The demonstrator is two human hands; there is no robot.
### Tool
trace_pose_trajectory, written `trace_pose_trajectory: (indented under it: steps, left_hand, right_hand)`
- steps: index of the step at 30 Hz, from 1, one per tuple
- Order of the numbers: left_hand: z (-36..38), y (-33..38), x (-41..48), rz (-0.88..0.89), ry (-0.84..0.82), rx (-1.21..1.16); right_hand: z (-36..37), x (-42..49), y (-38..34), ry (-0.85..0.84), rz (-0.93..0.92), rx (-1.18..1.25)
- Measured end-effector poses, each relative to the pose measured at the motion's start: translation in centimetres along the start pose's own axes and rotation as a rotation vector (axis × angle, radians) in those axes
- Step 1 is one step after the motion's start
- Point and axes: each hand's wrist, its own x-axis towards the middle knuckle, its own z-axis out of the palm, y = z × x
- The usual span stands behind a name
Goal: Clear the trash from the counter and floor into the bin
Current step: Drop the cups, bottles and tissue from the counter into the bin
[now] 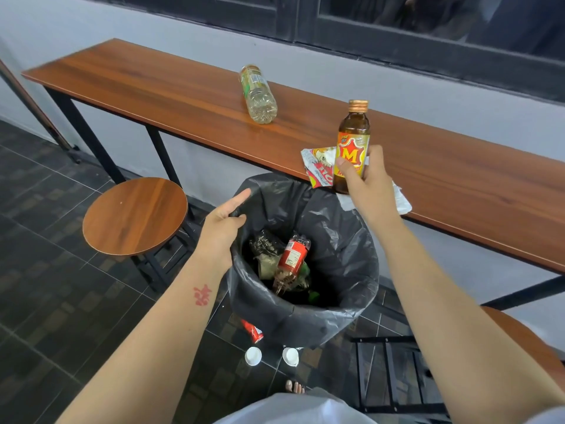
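Note:
My right hand (365,179) grips a small brown glass bottle (351,139) with a gold cap and a red-and-yellow label, held upright just above the counter's front edge and beyond the bin. My left hand (224,228) holds the left rim of the black bin liner (345,252), index finger stretched out. Inside the bin lie a red-labelled bottle (293,255) and other crumpled trash. On the wooden counter (153,87) a clear plastic bottle (258,93) lies on its side, and a red-and-white snack wrapper (318,169) sits behind the brown bottle. On the floor, a red can (252,330) and two white cups (253,355) (290,356) lie near the bin.
A round wooden stool (134,215) stands left of the bin under the counter. Another stool with a black frame (397,377) is at the lower right. White paper (402,200) lies on the counter by my right wrist. The floor is dark tile.

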Motion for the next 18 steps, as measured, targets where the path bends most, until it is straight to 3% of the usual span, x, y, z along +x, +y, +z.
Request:
trace_pose_trajectory:
  steps: [7,18]
  left_hand:
    - [-1.0,0.4,-1.6,0.006,0.007,-0.019]
    - [-2.6,0.5,-3.5,0.013,-0.008,0.019]
  right_hand:
    - [2.3,-5.5,-0.9,-0.073,-0.129,-0.128]
    - [5.1,-10.0,2.6,-0.349,-0.094,-0.534]
